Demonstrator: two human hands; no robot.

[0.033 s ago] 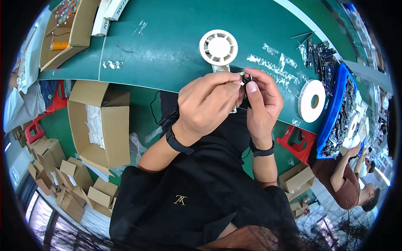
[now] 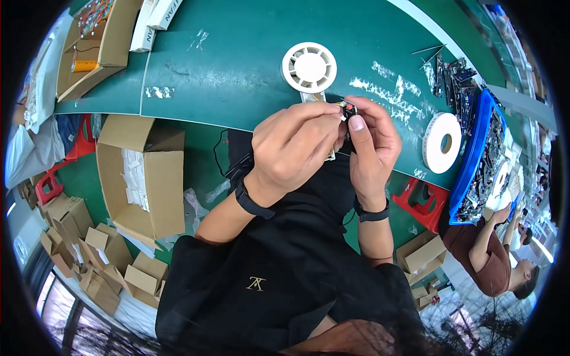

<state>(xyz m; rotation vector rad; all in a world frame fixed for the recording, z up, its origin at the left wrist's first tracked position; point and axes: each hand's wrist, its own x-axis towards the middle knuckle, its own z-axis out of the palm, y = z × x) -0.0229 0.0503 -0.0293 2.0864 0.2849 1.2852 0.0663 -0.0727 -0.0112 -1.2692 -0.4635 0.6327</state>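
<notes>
My left hand (image 2: 297, 145) is closed, its thumb and forefinger pinching a small white piece (image 2: 343, 117). In my right hand (image 2: 375, 139), thumb and fingers close on a small black part (image 2: 349, 111) with a red spot on it. The fingertips of both hands nearly meet there, hiding most of both pieces. Just beyond them a white fan (image 2: 310, 67) with a round, spoked head lies on the green table. Its neck runs toward me under my left hand, where a thin orange wire shows; the lower part of its body is mostly covered by my hands.
A white tape roll (image 2: 442, 143) and a blue bin (image 2: 475, 160) of small black parts are on the right, with loose black strips (image 2: 454, 80) beyond. A cardboard box (image 2: 113, 35) of wired parts stands far left; an open carton (image 2: 142, 184) sits below. A co-worker (image 2: 484, 258) is at right.
</notes>
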